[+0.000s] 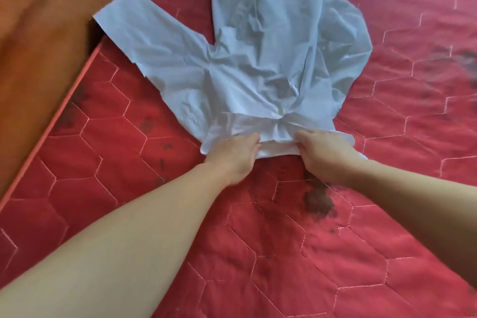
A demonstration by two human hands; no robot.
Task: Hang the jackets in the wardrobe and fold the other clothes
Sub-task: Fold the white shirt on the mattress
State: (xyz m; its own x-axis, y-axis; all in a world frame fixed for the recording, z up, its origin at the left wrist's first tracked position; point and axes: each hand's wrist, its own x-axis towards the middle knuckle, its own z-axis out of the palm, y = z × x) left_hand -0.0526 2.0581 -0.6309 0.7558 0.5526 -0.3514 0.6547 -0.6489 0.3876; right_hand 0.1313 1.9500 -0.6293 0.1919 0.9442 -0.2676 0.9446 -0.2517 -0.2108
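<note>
A pale blue, wrinkled shirt [258,59] lies spread on the red quilted mattress [335,253], collar end nearest me and body running up out of the frame. One short sleeve sticks out to the left toward the mattress edge; the other side is bunched at the right. My left hand [232,155] grips the collar at its left end. My right hand [322,152] grips the collar at its right end. Between the two hands the collar band is pulled flat.
A brown wooden bed frame or board [38,46] runs along the mattress's left edge. Dark stains mark the mattress below my right hand and at the far right. Open mattress surface lies around the shirt on the right and in front.
</note>
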